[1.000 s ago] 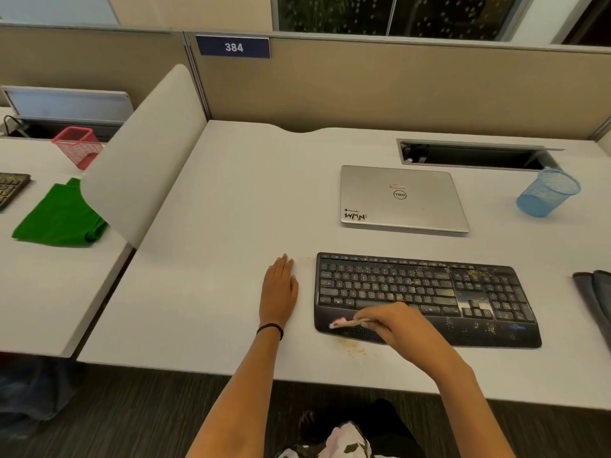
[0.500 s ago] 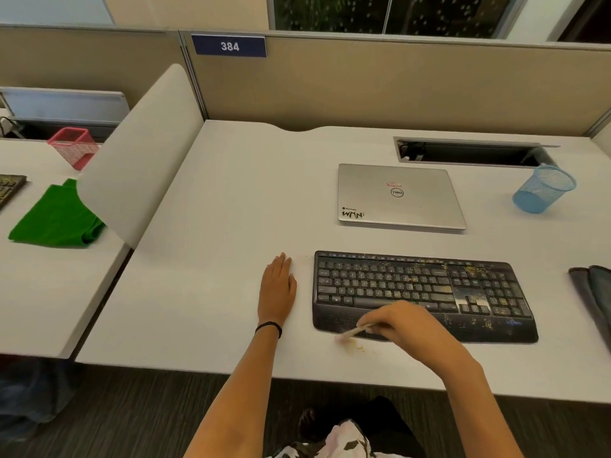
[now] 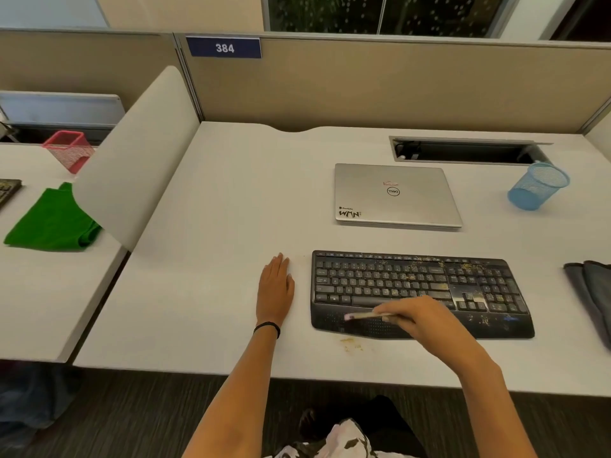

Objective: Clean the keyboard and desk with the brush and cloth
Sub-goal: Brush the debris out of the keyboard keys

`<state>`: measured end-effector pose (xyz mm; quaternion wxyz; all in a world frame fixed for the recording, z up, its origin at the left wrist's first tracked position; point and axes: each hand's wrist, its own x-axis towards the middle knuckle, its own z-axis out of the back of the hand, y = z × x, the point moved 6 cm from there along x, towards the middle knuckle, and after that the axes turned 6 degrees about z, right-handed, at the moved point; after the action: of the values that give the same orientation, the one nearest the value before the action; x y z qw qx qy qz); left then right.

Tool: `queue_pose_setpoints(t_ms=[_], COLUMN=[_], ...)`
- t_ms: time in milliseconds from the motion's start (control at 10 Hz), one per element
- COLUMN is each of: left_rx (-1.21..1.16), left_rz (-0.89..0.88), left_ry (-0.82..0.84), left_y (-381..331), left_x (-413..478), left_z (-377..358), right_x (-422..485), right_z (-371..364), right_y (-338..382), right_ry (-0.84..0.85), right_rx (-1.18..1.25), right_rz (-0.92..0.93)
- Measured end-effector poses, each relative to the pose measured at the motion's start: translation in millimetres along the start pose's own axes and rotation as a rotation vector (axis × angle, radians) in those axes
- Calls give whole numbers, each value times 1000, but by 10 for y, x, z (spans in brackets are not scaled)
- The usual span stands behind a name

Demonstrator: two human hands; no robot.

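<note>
The right hand [image 3: 420,320] pinches a slim brush [image 3: 363,315] by its handle, fingers curled round it, the pale tip low over the left part of the black keyboard's [image 3: 363,279] palm rest. The left hand [image 3: 276,289] lies flat and holds nothing, on the desk [image 3: 215,226] just beside the keyboard's left end. Yellowish crumbs [image 3: 468,266] speckle the keys, thickest toward the right, and a small heap [image 3: 350,342] sits on the desk by the keyboard's front edge. A folded grey cloth [image 3: 591,292] lies at the right. With nothing steadying the keyboard, a firm stroke could slide it, and a hard flick could scatter the heap off the desk's front edge.
</note>
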<state>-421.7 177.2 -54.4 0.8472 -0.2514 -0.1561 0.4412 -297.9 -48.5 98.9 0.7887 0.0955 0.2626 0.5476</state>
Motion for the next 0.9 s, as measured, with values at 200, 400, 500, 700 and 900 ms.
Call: queue_pose_setpoints(t_ms=[200, 400, 500, 700, 900], left_rx=[8, 8, 16, 19, 20], left_rz=[-3, -3, -14, -23, -16], left_ry=[-1, -1, -1, -7, 0], left_y=[2, 8, 6, 4, 15], left_x=[1, 2, 9, 7, 11], left_z=[-10, -14, -21, -14, -22], right_x=[-38, -128, -127, -192, -289], right_z=[-63, 7, 78, -76, 42], right_y=[-62, -83, -38, -185, -231], right_ry=[59, -7, -130, 16, -157], right_rx=[-44, 39, 50, 73, 132], right_rz=[-39, -42, -5, -79, -88])
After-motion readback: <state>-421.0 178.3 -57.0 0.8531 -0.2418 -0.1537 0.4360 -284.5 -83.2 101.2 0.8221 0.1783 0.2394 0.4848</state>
